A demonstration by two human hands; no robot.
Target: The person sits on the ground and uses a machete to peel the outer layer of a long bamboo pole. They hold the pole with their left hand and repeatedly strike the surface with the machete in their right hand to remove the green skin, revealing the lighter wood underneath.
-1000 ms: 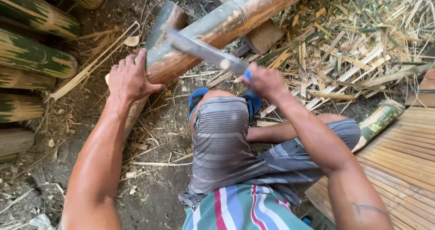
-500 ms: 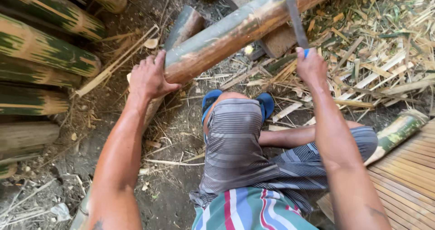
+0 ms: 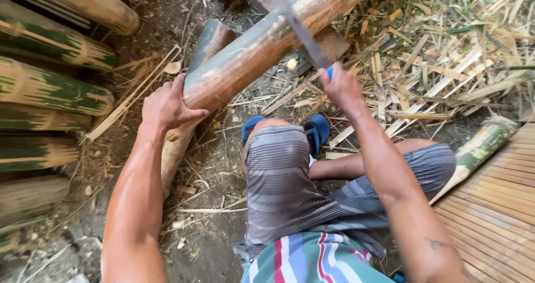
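Note:
My left hand (image 3: 166, 107) grips the near end of a thick bamboo pole (image 3: 262, 46) that slants up to the right across a wooden block (image 3: 329, 43). My right hand (image 3: 341, 85) is closed on the blue handle of a long machete (image 3: 298, 26), whose blade lies across the pole. I am squatting, with my striped shorts (image 3: 290, 182) and blue sandals (image 3: 317, 129) below the pole.
Several green and tan bamboo poles (image 3: 50, 90) are stacked at the left. A split pole (image 3: 184, 143) lies under my left hand. Bamboo strips and shavings (image 3: 446, 54) litter the ground at the right. A woven slat mat (image 3: 496, 216) and a short green bamboo piece (image 3: 479, 146) sit at lower right.
The machete has swung from lying flat beside the pole, up over it, and down so its blade crosses the pole. My left hand kept its grip on the pole's end.

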